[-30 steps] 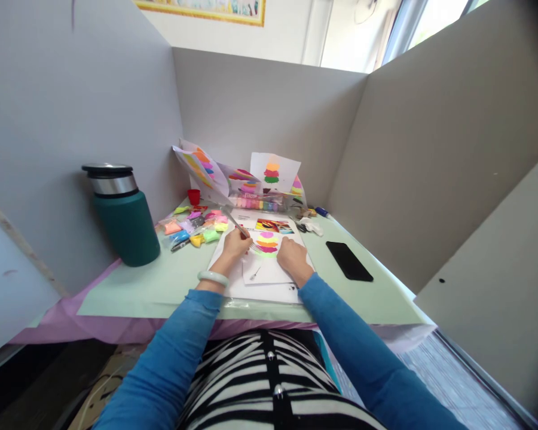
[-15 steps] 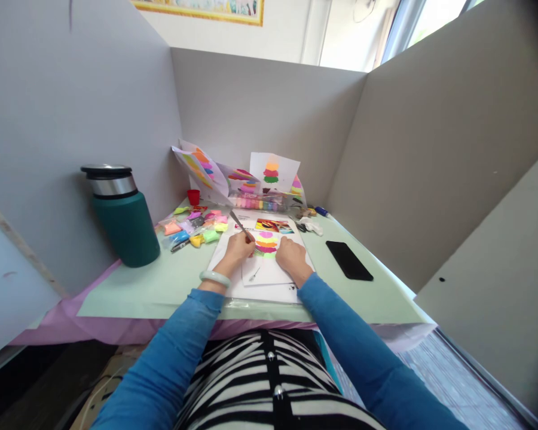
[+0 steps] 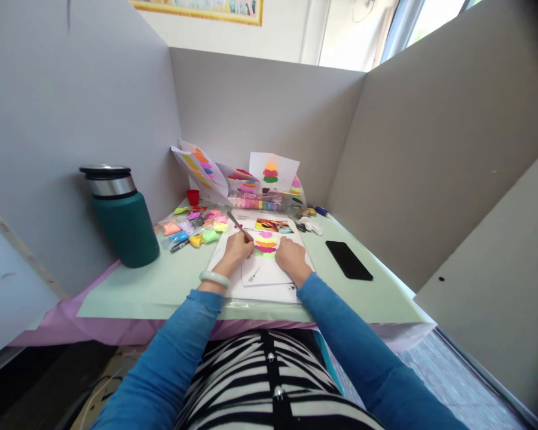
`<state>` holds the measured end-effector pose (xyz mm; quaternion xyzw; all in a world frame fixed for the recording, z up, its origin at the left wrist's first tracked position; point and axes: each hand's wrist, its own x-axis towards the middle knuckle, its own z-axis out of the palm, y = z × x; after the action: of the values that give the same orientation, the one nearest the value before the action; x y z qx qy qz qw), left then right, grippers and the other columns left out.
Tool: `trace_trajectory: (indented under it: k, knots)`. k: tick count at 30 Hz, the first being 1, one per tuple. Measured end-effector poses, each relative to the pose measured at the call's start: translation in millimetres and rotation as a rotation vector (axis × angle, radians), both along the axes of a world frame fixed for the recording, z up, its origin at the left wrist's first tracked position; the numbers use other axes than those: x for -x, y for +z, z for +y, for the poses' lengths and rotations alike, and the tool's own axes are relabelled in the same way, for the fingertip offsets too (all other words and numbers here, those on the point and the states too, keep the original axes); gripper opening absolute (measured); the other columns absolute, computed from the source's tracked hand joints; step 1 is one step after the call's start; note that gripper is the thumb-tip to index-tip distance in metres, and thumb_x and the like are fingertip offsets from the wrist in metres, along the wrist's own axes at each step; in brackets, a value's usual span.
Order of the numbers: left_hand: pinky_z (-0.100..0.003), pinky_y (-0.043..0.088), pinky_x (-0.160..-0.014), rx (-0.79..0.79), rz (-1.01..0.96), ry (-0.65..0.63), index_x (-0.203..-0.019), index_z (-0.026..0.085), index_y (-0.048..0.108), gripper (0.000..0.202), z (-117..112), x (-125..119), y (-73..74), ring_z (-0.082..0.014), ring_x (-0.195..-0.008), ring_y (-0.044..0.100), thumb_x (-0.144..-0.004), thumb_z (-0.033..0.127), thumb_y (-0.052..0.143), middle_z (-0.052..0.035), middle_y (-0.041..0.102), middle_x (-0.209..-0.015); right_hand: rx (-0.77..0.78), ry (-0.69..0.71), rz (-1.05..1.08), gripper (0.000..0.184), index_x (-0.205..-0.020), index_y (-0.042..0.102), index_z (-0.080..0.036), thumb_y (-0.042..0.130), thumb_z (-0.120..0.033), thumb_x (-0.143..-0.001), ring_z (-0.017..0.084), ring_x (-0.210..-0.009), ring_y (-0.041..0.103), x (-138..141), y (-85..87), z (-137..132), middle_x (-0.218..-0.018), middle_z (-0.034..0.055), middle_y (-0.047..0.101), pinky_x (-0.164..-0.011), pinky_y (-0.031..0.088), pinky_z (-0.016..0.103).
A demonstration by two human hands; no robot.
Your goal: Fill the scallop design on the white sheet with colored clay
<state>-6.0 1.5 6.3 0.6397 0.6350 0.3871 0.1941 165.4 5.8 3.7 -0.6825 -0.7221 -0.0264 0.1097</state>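
Note:
My left hand (image 3: 236,249) is closed around a slender grey tool (image 3: 237,223). The tool's long end points up and to the left, and its thin tip reaches the lower bands of the coloured picture. That picture (image 3: 266,242) has stacked pink, yellow, orange, magenta and light green bands on a white sheet (image 3: 269,276). My right hand (image 3: 291,258) rests curled on the right side of the sheet, its fingers folded under. Whatever those fingers may hold is hidden. Beneath the sheet lies a larger white page (image 3: 246,291), with a small colour print (image 3: 273,226) above the picture.
Small bags of coloured clay (image 3: 197,226) lie at left, near a red cup (image 3: 193,197) and a green bottle (image 3: 124,224). A black phone (image 3: 348,260) lies at right, below a crumpled tissue (image 3: 311,226). Painted sheets (image 3: 274,170) lean at the back. Grey partitions (image 3: 269,107) enclose the table.
My left hand and its tool have shifted very slightly left. My right hand stays in place on the sheet.

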Motion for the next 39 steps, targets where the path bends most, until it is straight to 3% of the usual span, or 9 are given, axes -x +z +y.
trace_trajectory:
  k: [14,31,39]
  knots:
    - [-0.021,0.047,-0.059,0.018,-0.021,-0.014,-0.087,0.015,0.065,0.016,1.8,0.5,-1.5,-0.0136,-0.056,0.064,-0.074,0.015,0.057,-0.0019,0.068,-0.063,0.035,-0.008,-0.011,0.033,-0.119,0.052,-0.011,0.045,-0.018,-0.088,0.025,-0.106,0.063,1.7,6.5,-5.6,-0.11,0.0201,0.064,-0.086,0.045,0.032]
    - [-0.021,0.046,-0.061,-0.01,0.032,-0.021,-0.083,0.015,0.064,0.014,4.2,0.0,-2.7,-0.0145,-0.062,0.065,-0.072,0.013,0.056,-0.0013,0.066,-0.06,0.012,-0.03,-0.037,0.032,-0.117,0.052,-0.011,0.041,-0.014,-0.088,0.024,-0.104,0.064,2.4,2.9,-2.2,-0.108,0.0193,0.064,-0.084,0.046,0.031]
    - [-0.021,0.046,-0.061,0.042,0.047,0.086,-0.085,0.016,0.065,0.016,7.7,9.8,-4.3,-0.0147,-0.061,0.064,-0.071,0.014,0.058,0.0002,0.064,-0.057,0.015,-0.018,-0.035,0.031,-0.118,0.052,-0.011,0.043,-0.014,-0.088,0.023,-0.103,0.065,1.0,1.3,-2.0,-0.108,0.0186,0.065,-0.084,0.046,0.03]
